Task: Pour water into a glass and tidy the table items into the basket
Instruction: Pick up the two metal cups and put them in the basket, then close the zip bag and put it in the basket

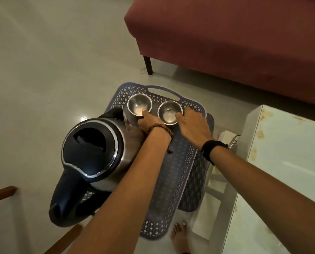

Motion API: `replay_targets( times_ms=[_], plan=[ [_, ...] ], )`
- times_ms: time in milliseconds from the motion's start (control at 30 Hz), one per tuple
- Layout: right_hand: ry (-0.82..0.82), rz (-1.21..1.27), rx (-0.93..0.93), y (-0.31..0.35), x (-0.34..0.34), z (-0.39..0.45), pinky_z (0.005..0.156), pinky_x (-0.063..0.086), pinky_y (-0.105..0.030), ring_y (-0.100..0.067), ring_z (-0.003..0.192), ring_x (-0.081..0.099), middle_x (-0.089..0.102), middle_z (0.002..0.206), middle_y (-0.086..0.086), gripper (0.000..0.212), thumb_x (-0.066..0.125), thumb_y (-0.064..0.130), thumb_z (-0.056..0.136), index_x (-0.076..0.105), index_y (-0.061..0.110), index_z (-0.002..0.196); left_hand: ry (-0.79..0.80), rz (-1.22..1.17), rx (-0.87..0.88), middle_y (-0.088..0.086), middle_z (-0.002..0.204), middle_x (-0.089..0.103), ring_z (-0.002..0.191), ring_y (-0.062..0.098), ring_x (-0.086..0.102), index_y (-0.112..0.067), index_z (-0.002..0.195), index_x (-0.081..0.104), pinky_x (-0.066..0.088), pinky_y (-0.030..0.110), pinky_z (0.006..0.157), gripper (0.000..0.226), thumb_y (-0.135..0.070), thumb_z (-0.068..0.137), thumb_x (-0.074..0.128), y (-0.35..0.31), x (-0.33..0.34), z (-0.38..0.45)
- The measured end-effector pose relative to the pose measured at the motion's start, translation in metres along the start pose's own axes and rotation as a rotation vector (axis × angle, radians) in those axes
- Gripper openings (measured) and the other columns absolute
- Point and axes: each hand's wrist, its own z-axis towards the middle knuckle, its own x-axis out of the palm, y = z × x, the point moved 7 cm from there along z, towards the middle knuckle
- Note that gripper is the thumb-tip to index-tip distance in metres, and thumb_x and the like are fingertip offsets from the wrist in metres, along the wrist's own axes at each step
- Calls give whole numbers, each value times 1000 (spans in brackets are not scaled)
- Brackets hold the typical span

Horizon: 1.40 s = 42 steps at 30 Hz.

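Note:
A blue-grey perforated plastic basket (173, 171) stands on the floor below me. In its left half sits a steel electric kettle (98, 153) with a black lid and black handle. Two steel glasses stand upright at the basket's far end. My left hand (149, 121) grips the left glass (139, 105), thumb inside the rim. My right hand (191, 125) grips the right glass (169, 111) the same way. Both glasses look empty; a pale reflection shows at their bottoms.
A maroon sofa (235, 43) with a black leg fills the upper right. A white table (284, 171) with stained edges stands at the right, close to the basket. Wooden furniture edges (2, 194) show at the lower left. My bare foot (179, 237) rests near the basket's near end.

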Motion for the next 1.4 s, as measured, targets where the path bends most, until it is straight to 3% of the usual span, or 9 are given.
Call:
replay_targets(
  times_ms=[400, 600, 700, 767, 900, 1033, 1133, 1267, 1400],
  plan=[
    [-80, -32, 31, 0, -3, -3, 62, 34, -37, -28, 73, 47, 50, 81, -12, 25, 39, 21, 96, 45, 6, 78, 92, 270, 58, 16, 125, 57, 116, 32, 52, 1, 103, 63, 42, 46, 101, 47, -39, 92, 43, 12, -5, 11],
    [-149, -91, -40, 1, -19, -16, 74, 39, -33, -33, 99, 55, 57, 113, -20, 26, 45, 19, 94, 51, -1, 109, 194, 200, 56, 16, 128, 51, 80, 26, 62, -3, 130, 35, 47, 34, 59, 47, -31, 93, 45, 12, -4, -9],
    [-278, 39, -113, -2, -37, -46, 78, 48, -33, -25, 93, 56, 58, 110, -14, 20, 47, 15, 93, 50, 4, 110, 173, 315, 247, 19, 129, 50, 101, 29, 57, -4, 128, 35, 49, 41, 88, 43, -20, 91, 50, 9, -12, -41],
    [-331, 172, -133, -16, -53, -76, 74, 50, -34, -19, 84, 57, 60, 98, -8, 10, 47, 14, 93, 53, 9, 100, 214, 335, 548, 17, 127, 48, 111, 24, 51, -8, 121, 40, 43, 33, 96, 34, -12, 89, 51, 10, -20, -86],
    [-328, 359, -17, -82, -79, -145, 67, 53, -27, -15, 75, 63, 62, 87, 0, 8, 47, 16, 94, 54, 19, 91, 502, 449, 873, -13, 105, 50, 96, -12, 49, -38, 98, 45, 39, 3, 80, 33, -7, 88, 51, 67, -25, -192],
    [-366, 420, 193, -180, -119, -226, 57, 49, -16, -9, 66, 66, 64, 88, 9, 13, 51, 12, 92, 56, 24, 90, 850, 768, 780, -11, 116, 52, 110, -1, 49, -35, 109, 45, 37, 8, 94, 30, -11, 91, 49, 180, -20, -265],
    [-392, 445, 333, -254, -152, -284, 60, 52, -17, -8, 63, 67, 67, 89, 9, 16, 51, 10, 91, 59, 23, 88, 1048, 996, 839, -13, 128, 45, 118, -5, 39, -31, 121, 42, 24, -2, 96, 31, -18, 94, 43, 254, -19, -307],
    [-428, 490, 515, -342, -185, -351, 58, 54, -16, -14, 66, 68, 68, 89, 1, 14, 51, 10, 91, 61, 20, 87, 1218, 1262, 878, -10, 147, 31, 134, 2, 30, -25, 134, 37, 29, 15, 108, 41, -19, 94, 41, 337, -11, -343],
    [-460, 603, 681, -411, -186, -394, 59, 54, -21, -16, 71, 66, 66, 91, -10, 11, 50, 4, 91, 60, 8, 91, 1366, 1545, 1025, -6, 156, 6, 144, 11, 5, -21, 143, 22, 6, 23, 115, 56, -27, 93, 46, 403, -2, -361]
  ],
)
